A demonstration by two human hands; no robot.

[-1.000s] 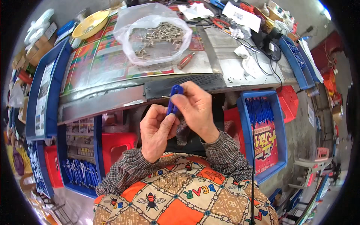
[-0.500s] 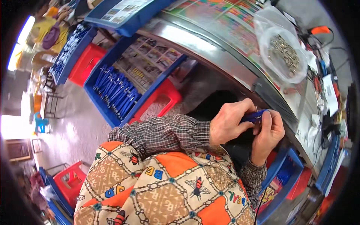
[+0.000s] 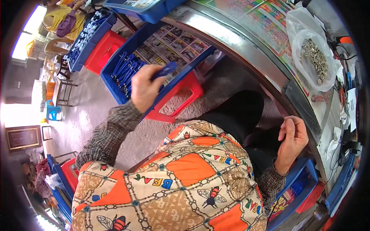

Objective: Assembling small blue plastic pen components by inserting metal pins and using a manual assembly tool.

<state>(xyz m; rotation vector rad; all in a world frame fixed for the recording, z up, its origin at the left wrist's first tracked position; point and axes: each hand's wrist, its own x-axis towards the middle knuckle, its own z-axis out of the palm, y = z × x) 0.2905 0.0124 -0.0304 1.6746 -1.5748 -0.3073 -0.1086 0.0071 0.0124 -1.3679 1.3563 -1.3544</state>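
Observation:
My left hand (image 3: 145, 85) is closed on a small blue plastic piece (image 3: 168, 69), whose exact kind I cannot make out. It is above the near side of a blue bin (image 3: 175, 82). In the bin's left part lies a pile of long blue pieces with light-coloured ends (image 3: 124, 69); printed paper (image 3: 181, 44) lines the rest. My right hand (image 3: 293, 139) is by the bench edge, thumb and fingers curled together. Whether anything small is pinched there is hidden.
The metal-edged bench (image 3: 231, 36) carries a clear plastic bag of small metal parts (image 3: 316, 61). A red stool (image 3: 185, 102) stands under the bin. Another blue bin (image 3: 304, 173) is low at the right. Farther left, a person in yellow (image 3: 58, 23) is near another bin.
My hands have parted. The left has carried the blue piece leftward from the right hand to above the bin. The right has moved slightly right and no longer touches the piece.

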